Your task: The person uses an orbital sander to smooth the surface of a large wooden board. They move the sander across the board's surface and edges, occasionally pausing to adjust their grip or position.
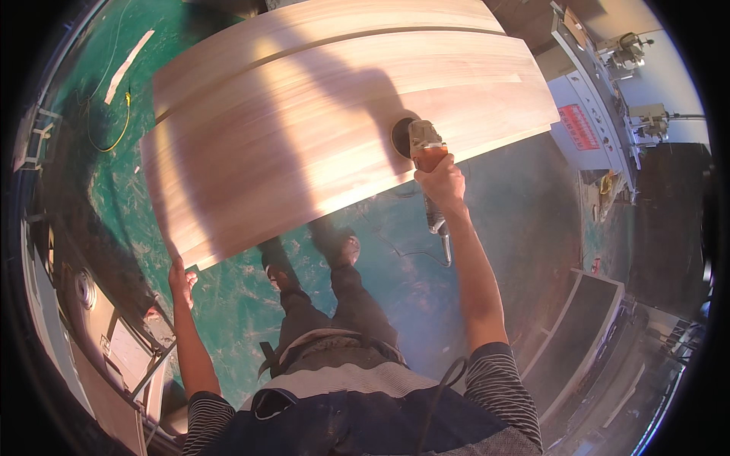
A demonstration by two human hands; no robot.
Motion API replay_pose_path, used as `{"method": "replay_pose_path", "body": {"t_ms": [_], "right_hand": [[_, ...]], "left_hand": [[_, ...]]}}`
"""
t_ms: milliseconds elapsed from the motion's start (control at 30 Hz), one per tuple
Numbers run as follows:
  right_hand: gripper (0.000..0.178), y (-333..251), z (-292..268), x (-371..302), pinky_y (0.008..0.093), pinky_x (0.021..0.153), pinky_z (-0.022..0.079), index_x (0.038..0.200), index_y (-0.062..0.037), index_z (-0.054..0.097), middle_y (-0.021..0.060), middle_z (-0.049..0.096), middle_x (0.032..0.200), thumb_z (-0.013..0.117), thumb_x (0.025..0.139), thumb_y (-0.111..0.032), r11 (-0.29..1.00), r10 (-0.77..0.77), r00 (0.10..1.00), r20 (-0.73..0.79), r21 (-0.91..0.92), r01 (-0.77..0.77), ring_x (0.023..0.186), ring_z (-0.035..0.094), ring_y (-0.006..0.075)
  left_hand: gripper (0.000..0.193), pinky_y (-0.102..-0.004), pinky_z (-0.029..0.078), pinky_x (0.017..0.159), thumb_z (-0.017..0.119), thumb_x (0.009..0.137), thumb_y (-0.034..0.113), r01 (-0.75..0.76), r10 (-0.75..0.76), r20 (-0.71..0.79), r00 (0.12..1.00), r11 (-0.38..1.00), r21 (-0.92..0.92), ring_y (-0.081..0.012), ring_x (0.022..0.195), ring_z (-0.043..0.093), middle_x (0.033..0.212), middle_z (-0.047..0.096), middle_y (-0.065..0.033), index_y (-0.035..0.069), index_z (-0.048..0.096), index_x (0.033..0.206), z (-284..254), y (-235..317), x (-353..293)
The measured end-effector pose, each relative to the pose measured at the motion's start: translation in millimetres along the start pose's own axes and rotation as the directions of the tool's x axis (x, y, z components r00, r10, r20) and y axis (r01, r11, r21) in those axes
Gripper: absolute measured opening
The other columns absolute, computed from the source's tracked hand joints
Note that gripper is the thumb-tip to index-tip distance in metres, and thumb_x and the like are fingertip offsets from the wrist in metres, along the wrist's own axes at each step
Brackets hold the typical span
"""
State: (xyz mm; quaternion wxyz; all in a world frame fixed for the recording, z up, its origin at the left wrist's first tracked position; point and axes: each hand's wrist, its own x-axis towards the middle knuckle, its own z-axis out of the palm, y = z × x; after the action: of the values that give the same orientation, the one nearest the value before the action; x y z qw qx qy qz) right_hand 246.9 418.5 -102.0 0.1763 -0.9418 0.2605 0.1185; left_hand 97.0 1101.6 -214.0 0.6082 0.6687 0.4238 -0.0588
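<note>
A wide, pale wooden board lies before me, partly in sunlight and partly under my shadow. My right hand is wrapped round the body of an angle grinder with an orange and metal housing. The grinder's dark round disc rests against the board near its front edge, right of the middle. At the board's near left corner, my left hand has its fingers curled and closed on the edge; part of the grip is hidden.
Behind the board lies a second wooden board, with a narrow gap between them. The grinder's cord hangs over the green floor. A yellow cable and wood strip lie left. A machine cabinet stands right.
</note>
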Motion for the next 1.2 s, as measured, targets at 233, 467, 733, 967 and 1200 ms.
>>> {"method": "replay_pose_path", "body": {"t_ms": [233, 467, 733, 967, 1200], "right_hand": [[0.062, -131.9, 63.7, -117.1, 0.0463, 0.086, 0.056, 0.119, 0.0060, 0.045, 0.0246, 0.073, 0.095, 0.073, 0.077, -0.030, 0.982, -0.188, 0.973, 0.131, -0.003, 0.190, 0.094, 0.072, 0.0422], [0.055, -239.2, 114.0, -205.0, 0.0487, 0.083, 0.056, 0.114, 0.0053, 0.048, 0.0260, 0.073, 0.093, 0.073, 0.079, -0.029, 0.941, -0.321, 0.925, 0.205, -0.041, 0.335, 0.091, 0.072, 0.0441], [0.054, -309.0, 155.5, -263.6, 0.0529, 0.079, 0.055, 0.111, 0.0034, 0.052, 0.0261, 0.072, 0.089, 0.077, 0.076, -0.029, 0.862, -0.488, 0.850, 0.199, -0.047, 0.505, 0.088, 0.070, 0.0470], [0.050, -360.7, 183.3, -291.1, 0.0553, 0.078, 0.054, 0.107, 0.0028, 0.052, 0.0282, 0.071, 0.087, 0.076, 0.074, -0.027, 0.748, -0.647, 0.727, 0.231, 0.004, 0.664, 0.087, 0.069, 0.0488], [0.044, -397.8, 196.3, -314.5, 0.0570, 0.075, 0.054, 0.103, 0.0044, 0.052, 0.0292, 0.070, 0.086, 0.074, 0.076, -0.023, 0.699, -0.686, 0.674, 0.273, -0.010, 0.715, 0.085, 0.069, 0.0484]], "left_hand": [[0.067, -0.0285, 0.049, 0.065, 0.068, 0.094, 0.057, -0.021, 0.049, 0.171, 0.984, 0.987, -0.161, -0.0104, 0.072, 0.058, 0.096, 0.057, 0.0014, 0.002, 0.057, 0.130, 0.0, -1.0, -2.3], [0.069, -0.0461, 0.040, 0.110, 0.034, 0.106, 0.060, 0.256, 0.097, 0.381, 0.920, 0.587, -0.768, -0.0285, 0.118, 0.060, 0.126, 0.065, -0.0144, -0.002, 0.054, 0.131, -7.7, 6.5, 8.7], [0.085, -0.0522, 0.030, 0.123, 0.026, 0.104, 0.067, 0.438, 0.306, 0.452, 0.838, 0.116, -0.891, -0.0396, 0.137, 0.050, 0.138, 0.060, -0.0254, -0.009, 0.051, 0.133, -12.1, -47.3, 32.1], [0.095, -0.0551, 0.028, 0.124, 0.032, 0.101, 0.071, 0.443, 0.227, 0.453, 0.862, 0.098, -0.891, -0.0439, 0.140, 0.044, 0.143, 0.053, -0.0298, -0.015, 0.044, 0.140, -13.6, -42.2, 26.7], [0.100, -0.0563, 0.028, 0.123, 0.030, 0.101, 0.072, 0.441, 0.117, 0.449, 0.886, 0.086, -0.893, -0.0468, 0.140, 0.042, 0.147, 0.046, -0.0340, -0.016, 0.033, 0.148, -13.3, -38.4, 20.7]]}}
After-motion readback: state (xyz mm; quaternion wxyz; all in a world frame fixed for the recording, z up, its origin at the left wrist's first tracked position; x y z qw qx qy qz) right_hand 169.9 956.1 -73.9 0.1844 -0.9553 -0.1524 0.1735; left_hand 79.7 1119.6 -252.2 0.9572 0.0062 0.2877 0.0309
